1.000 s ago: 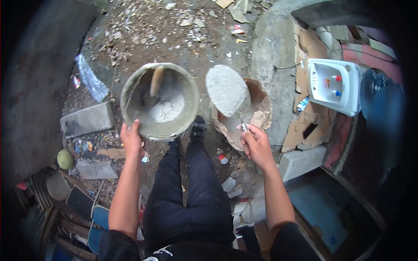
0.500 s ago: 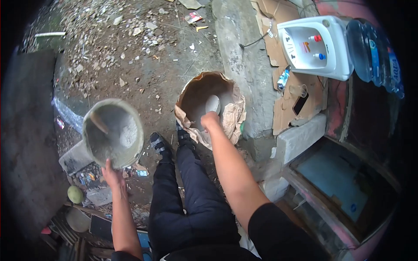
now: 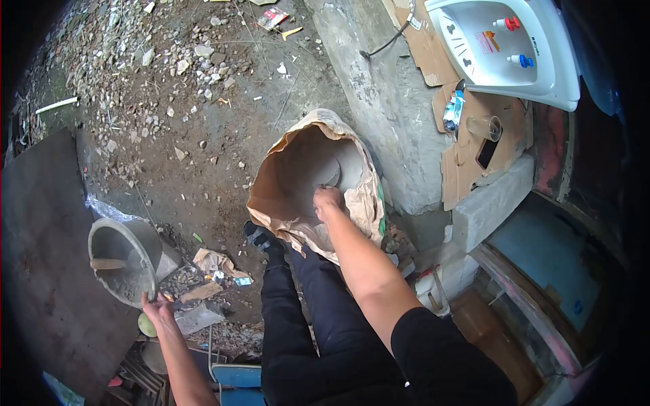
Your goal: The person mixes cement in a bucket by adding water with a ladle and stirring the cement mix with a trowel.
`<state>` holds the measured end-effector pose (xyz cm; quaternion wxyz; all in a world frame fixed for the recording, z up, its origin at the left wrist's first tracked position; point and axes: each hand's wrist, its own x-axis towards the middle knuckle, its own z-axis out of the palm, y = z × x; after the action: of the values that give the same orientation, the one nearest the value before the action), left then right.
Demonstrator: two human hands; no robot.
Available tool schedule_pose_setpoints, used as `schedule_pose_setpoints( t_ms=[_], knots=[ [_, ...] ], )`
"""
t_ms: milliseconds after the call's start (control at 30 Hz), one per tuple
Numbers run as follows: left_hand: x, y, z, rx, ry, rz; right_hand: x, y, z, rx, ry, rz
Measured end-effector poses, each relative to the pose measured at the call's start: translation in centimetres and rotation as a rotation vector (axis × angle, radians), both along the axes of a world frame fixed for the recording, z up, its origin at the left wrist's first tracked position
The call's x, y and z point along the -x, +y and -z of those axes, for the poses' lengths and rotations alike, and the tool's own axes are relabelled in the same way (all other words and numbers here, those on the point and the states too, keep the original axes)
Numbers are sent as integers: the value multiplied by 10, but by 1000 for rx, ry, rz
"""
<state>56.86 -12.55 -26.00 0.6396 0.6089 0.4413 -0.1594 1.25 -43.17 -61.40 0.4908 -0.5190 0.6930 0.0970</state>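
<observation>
Bucket (image 3: 149,238) farther left, scoop (image 3: 332,174) down in the bag (image 3: 365,211).

The left hand (image 3: 159,310) clamps the rim of the bucket, which now sits farther from the bag and tips more sideways, a wooden handle (image 3: 107,264) inside. The right hand (image 3: 328,200), closed round the scoop, is inside the bag; the blade, plain half a second ago, now partly blends into grey powder (image 3: 349,164), so loading it looks like the step in hand.

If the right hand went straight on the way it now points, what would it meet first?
Probably the grey powder inside the bag, touched first by the scoop in the right hand; the depth there is unclear.
</observation>
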Motion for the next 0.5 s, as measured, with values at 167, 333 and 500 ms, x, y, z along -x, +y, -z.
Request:
schedule_pose_setpoints(
  t_ms=[167,333,500],
  knots=[
    [18,-35,-24,-19,-92,-26,-76,-85,-206,-313,-43,929],
    [41,-43,-25,26,-14,13,-94,-109,-210,-249,-161,850],
    [77,-30,-11,135,-19,-20,-108,-100,-234,-241,-273,868]
  ],
)
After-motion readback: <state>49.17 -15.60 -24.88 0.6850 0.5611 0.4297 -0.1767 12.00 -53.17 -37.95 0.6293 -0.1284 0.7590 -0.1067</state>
